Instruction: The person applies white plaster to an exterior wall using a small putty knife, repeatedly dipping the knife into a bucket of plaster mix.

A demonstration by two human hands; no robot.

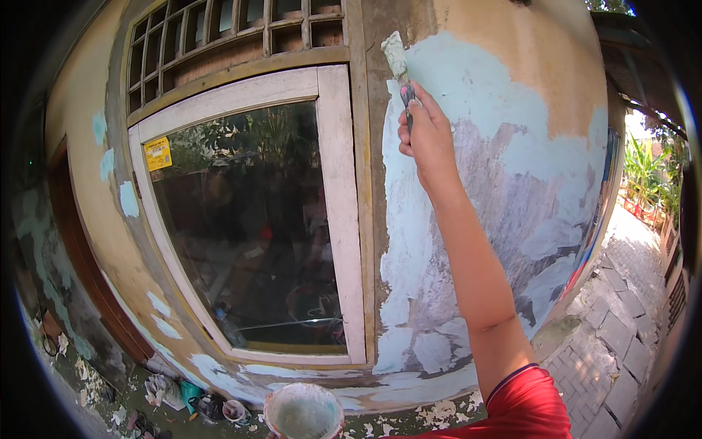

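Raised high, my right hand [426, 124] is closed around the dark handle of a paintbrush [395, 55]. Pale paint thickly coats the brush head, which points up against the bare strip of wall beside the window frame. Fresh light-blue paint [468, 80] covers the wall around and to the right of my hand. At the bottom edge is a round bucket [303, 411] with pale, paint-smeared insides. A sliver of my left hand [271, 435] shows against the bucket's lower left side, gripping it; most of that hand is out of the picture.
A white-framed glass window [248, 227] stands left of the painted wall, under a wooden grille [234, 33]. Flakes and small containers [234, 411] litter the ground along the wall's foot. A paved path [614, 322] runs along the right, with plants beyond.
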